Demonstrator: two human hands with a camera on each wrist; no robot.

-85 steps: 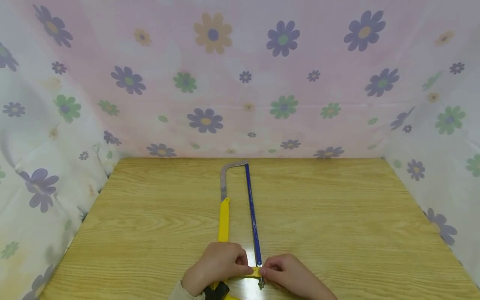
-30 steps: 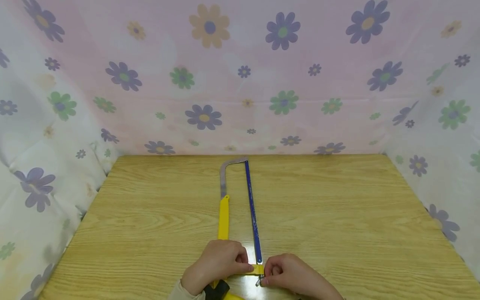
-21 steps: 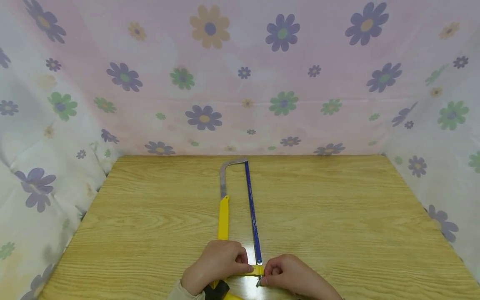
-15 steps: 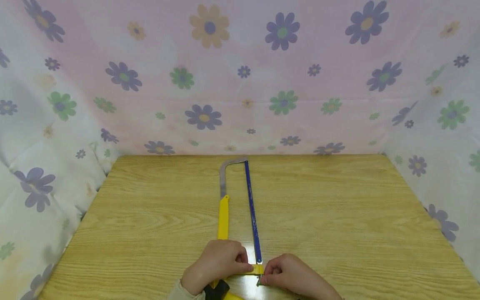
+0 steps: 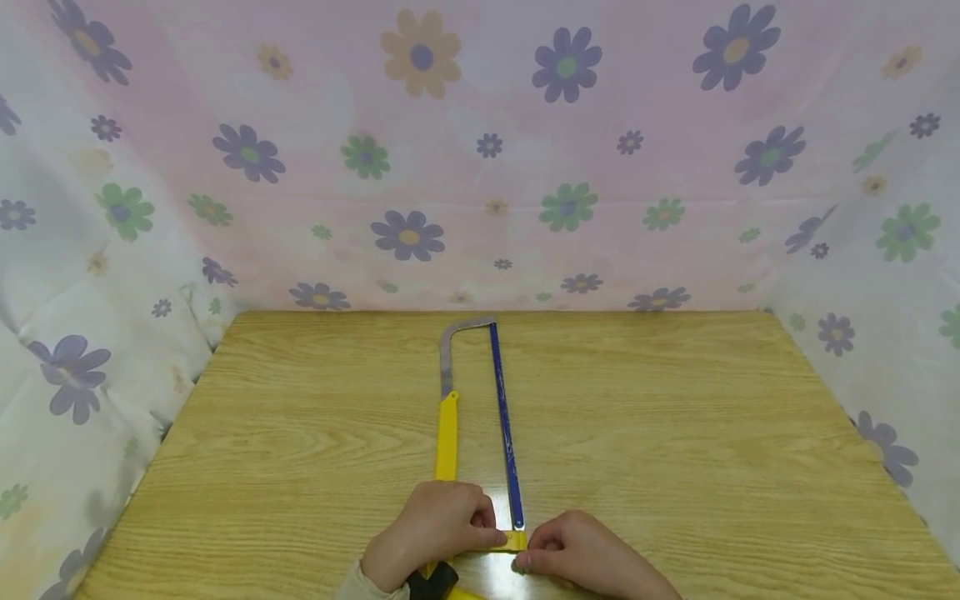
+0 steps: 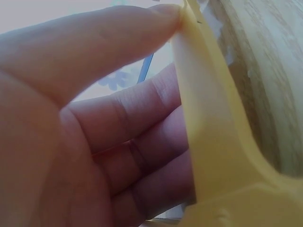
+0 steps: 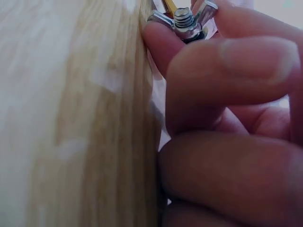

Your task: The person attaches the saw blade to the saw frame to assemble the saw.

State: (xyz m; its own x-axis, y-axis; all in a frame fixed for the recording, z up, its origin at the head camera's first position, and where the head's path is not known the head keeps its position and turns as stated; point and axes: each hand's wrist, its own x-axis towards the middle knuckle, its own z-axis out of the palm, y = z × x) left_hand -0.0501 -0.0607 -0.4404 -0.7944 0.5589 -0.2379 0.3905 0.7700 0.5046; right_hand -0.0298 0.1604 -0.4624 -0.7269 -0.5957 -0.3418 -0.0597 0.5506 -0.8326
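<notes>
Wooden counter bearing a saw: left hand pinches the saw's near bar, right hand its wing nut.

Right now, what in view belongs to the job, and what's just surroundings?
Job:
yellow hacksaw frame, pinched by the left hand
blue blade
wing nut, held by the right hand

Surroundings:
wooden table
floral cloth
</notes>
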